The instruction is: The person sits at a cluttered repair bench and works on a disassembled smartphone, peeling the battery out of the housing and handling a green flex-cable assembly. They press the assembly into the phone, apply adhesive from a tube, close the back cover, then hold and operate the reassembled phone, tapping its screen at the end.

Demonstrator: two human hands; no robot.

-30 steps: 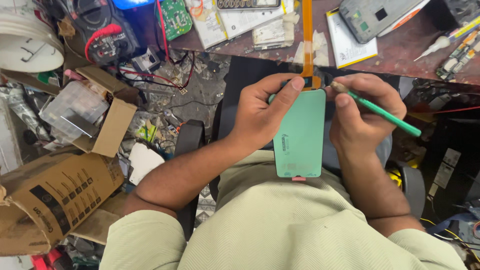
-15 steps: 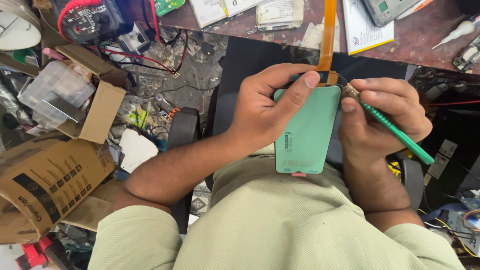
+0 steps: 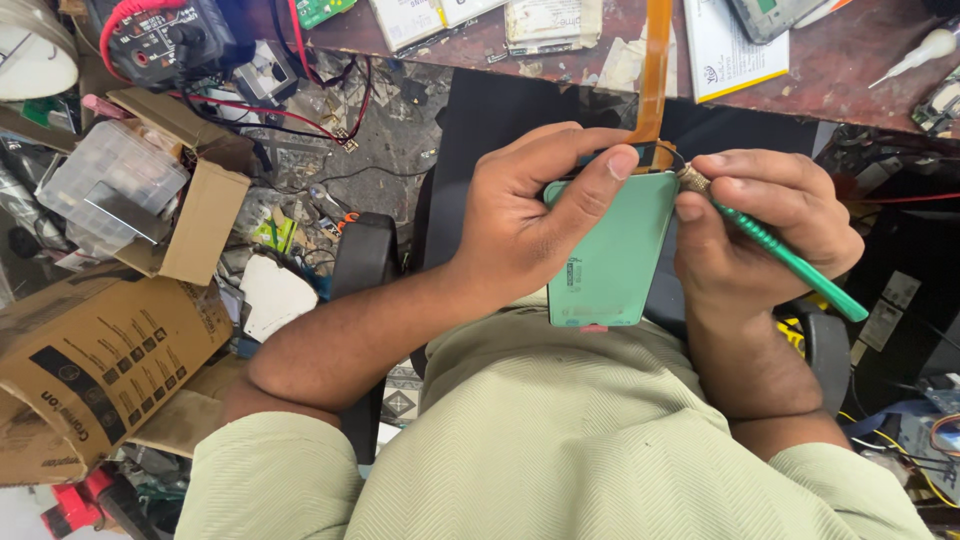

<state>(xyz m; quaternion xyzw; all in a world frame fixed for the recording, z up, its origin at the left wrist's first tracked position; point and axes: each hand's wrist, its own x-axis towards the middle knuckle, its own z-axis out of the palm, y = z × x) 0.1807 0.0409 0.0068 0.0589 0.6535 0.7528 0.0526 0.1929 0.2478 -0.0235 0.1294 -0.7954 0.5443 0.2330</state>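
My left hand (image 3: 525,215) grips a mint-green phone (image 3: 610,255) from its left side, back cover up, with the index finger laid across its top edge. My right hand (image 3: 765,235) holds a green-handled tool (image 3: 790,265) like a pen; its metal tip touches the phone's upper right corner. An orange flat ribbon cable (image 3: 657,60) runs from the phone's top up onto the workbench. The phone is held over my lap, in front of my pale green shirt.
A brown workbench (image 3: 860,70) at the top carries papers, a booklet (image 3: 735,45) and small parts. Left of me are cardboard boxes (image 3: 100,360), a clear plastic box (image 3: 105,185), a meter with red and black leads (image 3: 170,40) and floor clutter. A black chair armrest (image 3: 365,250) is beside my left arm.
The view has shifted, so hands and phone sit lower and further right in frame. The tool tip has come in from above the phone's top right to touch its upper right corner.
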